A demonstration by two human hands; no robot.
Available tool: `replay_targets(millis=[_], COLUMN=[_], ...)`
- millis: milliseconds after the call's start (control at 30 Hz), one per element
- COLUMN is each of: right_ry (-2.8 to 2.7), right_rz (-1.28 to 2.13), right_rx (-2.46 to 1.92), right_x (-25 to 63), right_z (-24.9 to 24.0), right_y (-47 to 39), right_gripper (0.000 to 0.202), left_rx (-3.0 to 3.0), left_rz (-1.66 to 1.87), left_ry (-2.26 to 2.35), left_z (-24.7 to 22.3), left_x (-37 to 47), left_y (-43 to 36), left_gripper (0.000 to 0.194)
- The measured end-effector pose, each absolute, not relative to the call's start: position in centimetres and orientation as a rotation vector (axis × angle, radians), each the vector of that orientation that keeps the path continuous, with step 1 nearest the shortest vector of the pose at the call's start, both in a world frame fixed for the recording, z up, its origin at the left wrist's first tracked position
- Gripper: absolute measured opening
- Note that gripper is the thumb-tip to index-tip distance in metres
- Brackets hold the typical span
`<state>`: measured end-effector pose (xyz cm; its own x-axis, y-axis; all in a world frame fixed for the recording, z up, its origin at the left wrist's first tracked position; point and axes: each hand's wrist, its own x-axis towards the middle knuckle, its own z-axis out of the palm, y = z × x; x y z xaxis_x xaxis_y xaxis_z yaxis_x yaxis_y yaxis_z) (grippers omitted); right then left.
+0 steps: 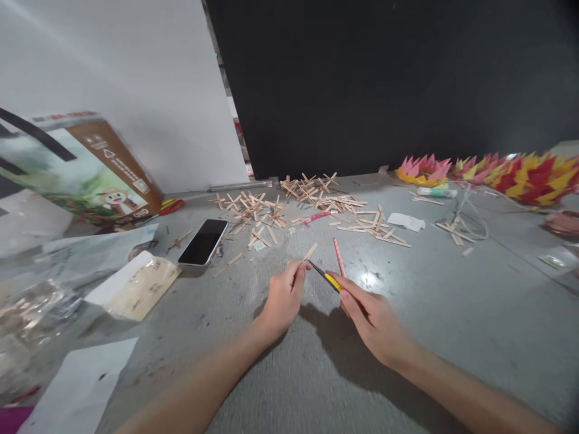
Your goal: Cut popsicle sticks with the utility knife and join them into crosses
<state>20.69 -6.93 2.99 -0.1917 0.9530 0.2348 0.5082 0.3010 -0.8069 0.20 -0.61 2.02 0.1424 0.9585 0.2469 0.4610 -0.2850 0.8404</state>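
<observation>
Pinched between the thumb and fingers of my left hand point(284, 295) is a small wooden craft stick point(311, 251), which points up and away. My right hand point(373, 319) is closed on black tweezers point(320, 272) with a yellow ribbed grip. Their tip meets the near end of the stick beside my left fingertips. Just beyond the right hand lies a pink patterned pencil-like rod point(339, 256). Behind both hands, piles of craft sticks point(253, 208) are spread over the grey table point(253, 380), many of them crossed over each other.
A phone point(203, 242) lies left of the hands, near a packet point(138, 286) and plastic bags point(40, 307). A printed carrier bag point(99, 175) stands behind them. Pink, red and yellow paper flowers point(534, 178) line the back right, by a glue stick point(436, 192) and white cable point(473, 223).
</observation>
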Motion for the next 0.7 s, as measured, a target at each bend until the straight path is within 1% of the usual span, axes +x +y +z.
replay_targets(millis=[233,533,700], right_ry=[-1.846,-1.859,-1.924], right_rz=[0.777,0.717,0.632], right_rx=[-1.318,-1.366,-1.424], right_x=[20.84,20.72,20.53], right_z=[2.92,3.21,3.56], right_y=[-6.83,-6.78,-6.99], right_gripper=[0.047,0.048,0.048], left_rx=[1.836,1.876,1.941], left_rz=[1.072,1.046,1.023], left_ry=[1.326,1.336,1.33], left_z=[1.84,2.2,2.27], left_x=[0.21,0.26,0.21], left_y=[-0.5,-0.6,-0.64], left_gripper=[0.042,0.04,0.035])
